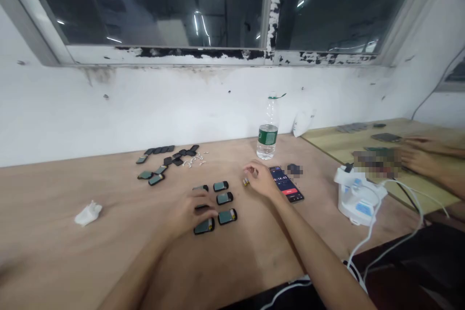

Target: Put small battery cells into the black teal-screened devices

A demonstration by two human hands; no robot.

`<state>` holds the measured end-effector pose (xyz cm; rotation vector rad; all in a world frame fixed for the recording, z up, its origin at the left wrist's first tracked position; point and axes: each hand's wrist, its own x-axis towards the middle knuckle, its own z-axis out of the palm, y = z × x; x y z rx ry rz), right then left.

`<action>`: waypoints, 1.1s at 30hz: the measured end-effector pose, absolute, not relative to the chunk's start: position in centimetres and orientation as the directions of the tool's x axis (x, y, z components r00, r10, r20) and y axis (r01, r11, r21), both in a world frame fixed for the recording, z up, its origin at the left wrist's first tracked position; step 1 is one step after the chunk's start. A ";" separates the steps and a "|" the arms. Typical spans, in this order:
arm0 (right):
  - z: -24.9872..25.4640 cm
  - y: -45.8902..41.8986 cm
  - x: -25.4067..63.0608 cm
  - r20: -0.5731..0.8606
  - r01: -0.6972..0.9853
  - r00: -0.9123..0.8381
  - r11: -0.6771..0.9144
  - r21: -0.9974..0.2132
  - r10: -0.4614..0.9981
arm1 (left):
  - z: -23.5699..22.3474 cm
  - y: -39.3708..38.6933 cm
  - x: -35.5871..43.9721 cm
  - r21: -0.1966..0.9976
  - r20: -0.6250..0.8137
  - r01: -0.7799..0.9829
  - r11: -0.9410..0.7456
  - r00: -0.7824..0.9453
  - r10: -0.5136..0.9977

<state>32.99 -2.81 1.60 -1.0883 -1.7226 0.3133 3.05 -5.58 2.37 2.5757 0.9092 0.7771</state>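
The table (58, 256) is carrying everything, and I'm working between its wall edge and near edge. My left hand (191, 207) is spreading thumb and fingers over the modules (227, 216); whether they're touching one, I can't tell. My right hand (259, 178) is curling beside the phone (291, 191). I seem to be handling the modules' two columns; the next move is probably calling for a light edge grip. Their long axes are running roughly towards the table's right edge, yellow-marked ends pointing there. Small bits (246, 181) are sitting at my right fingertips, possibly pinched; I can't tell.
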 end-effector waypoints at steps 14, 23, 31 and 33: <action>3.3 -5.8 31.3 0.346 0.401 -0.473 0.548 -0.734 0.810 | 0.9 -7.2 6.0 0.295 0.432 0.556 -0.777 0.648 0.627; 2.5 -6.6 29.3 0.247 0.213 -0.554 0.422 -0.881 0.795 | 1.3 -6.1 4.5 0.402 0.559 0.489 -0.774 0.539 0.630; 2.3 -6.5 29.0 0.271 0.194 -0.518 0.420 -0.887 0.811 | 1.1 -6.2 4.5 0.403 0.594 0.448 -0.798 0.536 0.601; 2.1 -6.4 29.0 0.277 0.187 -0.520 0.424 -0.886 0.808 | 1.0 -6.2 4.5 0.393 0.613 0.448 -0.803 0.523 0.592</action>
